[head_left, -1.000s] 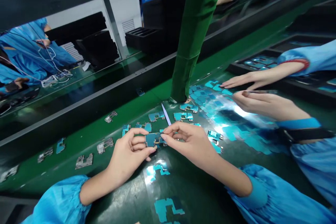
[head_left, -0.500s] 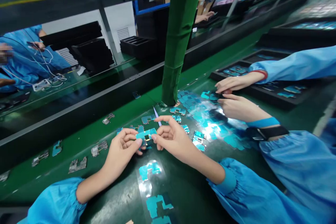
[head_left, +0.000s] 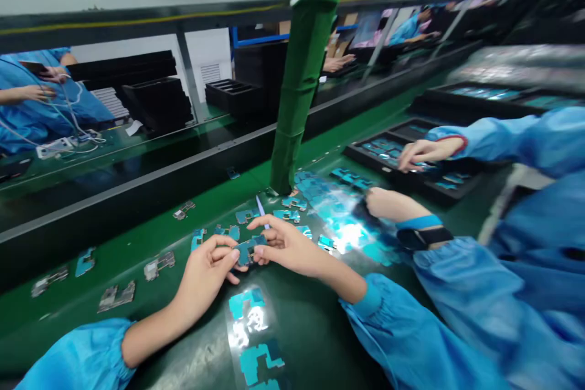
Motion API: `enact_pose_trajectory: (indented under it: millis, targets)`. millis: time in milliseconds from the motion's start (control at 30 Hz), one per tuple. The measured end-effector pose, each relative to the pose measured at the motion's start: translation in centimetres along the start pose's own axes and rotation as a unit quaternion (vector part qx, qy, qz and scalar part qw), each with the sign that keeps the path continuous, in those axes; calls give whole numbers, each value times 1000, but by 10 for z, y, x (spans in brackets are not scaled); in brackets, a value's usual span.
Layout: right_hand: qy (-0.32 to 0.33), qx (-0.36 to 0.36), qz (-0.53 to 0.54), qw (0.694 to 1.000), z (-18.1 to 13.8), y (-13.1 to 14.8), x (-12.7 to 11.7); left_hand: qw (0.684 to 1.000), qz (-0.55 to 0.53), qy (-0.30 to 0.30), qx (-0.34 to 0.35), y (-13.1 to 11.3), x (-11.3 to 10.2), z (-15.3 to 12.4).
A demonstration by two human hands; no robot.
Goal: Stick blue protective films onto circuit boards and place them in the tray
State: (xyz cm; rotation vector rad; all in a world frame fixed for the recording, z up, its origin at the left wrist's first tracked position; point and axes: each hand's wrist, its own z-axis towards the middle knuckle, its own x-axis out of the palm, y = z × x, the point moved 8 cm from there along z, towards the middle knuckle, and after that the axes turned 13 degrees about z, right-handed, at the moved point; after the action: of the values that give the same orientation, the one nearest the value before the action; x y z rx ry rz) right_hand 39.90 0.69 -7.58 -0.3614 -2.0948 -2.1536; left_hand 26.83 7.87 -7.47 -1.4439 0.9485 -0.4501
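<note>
A small phone circuit board [head_left: 245, 252] with a blue face is held up between both hands. My left hand [head_left: 211, 263] pinches its left end between thumb and fingers. At the opposite end, my right hand [head_left: 289, 247] grips the board with thumb and fingertips. Just below lies a clear film strip [head_left: 234, 336] carrying shiny blue cut-out stickers [head_left: 256, 363]. Behind my right fingers rests a thin lilac tool [head_left: 260, 205], its lower part hidden. Several blue-covered boards [head_left: 247, 216] lie around it on the green mat.
Bare grey boards [head_left: 159, 265] lie to the left. A green-wrapped post [head_left: 295, 97] rises behind my hands. On the right, a co-worker's hand [head_left: 425, 152] is over a black tray [head_left: 372, 161]; their other hand [head_left: 388, 204] is beside sheets of blue stickers [head_left: 315, 192].
The board in my hands has tilted and its blue face looks darker. The co-worker's far hand has moved from the sticker sheets to the tray. My view has shifted upward and right.
</note>
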Motion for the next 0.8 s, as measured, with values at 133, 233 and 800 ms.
enact_pose_trajectory:
  millis: [133,233,800]
  targets:
    - [1,15,-51,999,-4,20,-23,988,137,19,74,-6,8,-10]
    - [20,39,-136,990,-16,38,-39,906,343,-9,249,-29,17,-33]
    - [-27,238,-420,875,-49,24,-100,713,614,127,314,-17,56,-52]
